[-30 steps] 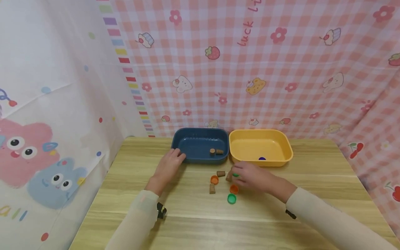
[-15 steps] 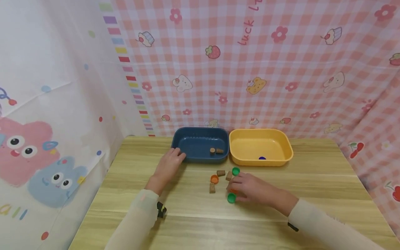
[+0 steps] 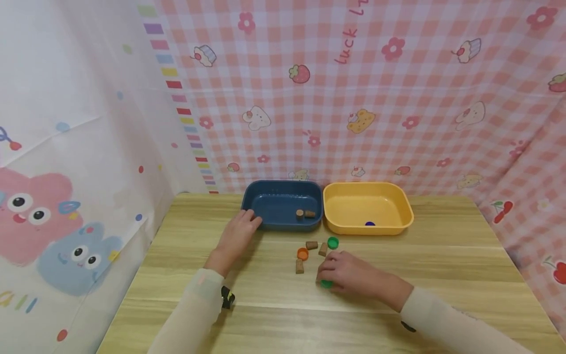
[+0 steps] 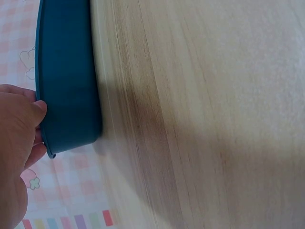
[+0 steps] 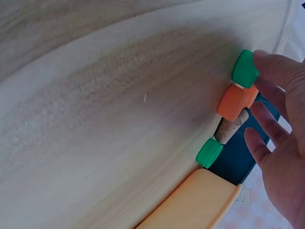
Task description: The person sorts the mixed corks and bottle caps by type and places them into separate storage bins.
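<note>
My left hand [image 3: 239, 235] grips the rim of a dark blue tray [image 3: 274, 209] at its near left corner; the thumb lies over the outer side in the left wrist view. Over the small items in front of the trays, my right hand [image 3: 353, 275] has its thumb and forefinger at the nearer green bottle cap [image 5: 244, 69], apparently pinching it. An orange bottle cap [image 5: 231, 102] beside that cap is hidden by the hand in the head view. Another green bottle cap [image 3: 333, 243], an orange bottle cap [image 3: 302, 254] and corks [image 3: 323, 249] lie close by.
The yellow tray [image 3: 367, 204] stands right of the blue one, with a dark blue round piece [image 3: 370, 224] at its near wall. Inside the blue tray are two corks [image 3: 309, 214]. A checked cloth [image 3: 353, 98] hangs behind the wooden table [image 3: 274, 319].
My right hand has moved from the farther green cap, past the orange one, toward me to the nearer green cap. The left hand stays at the blue tray.
</note>
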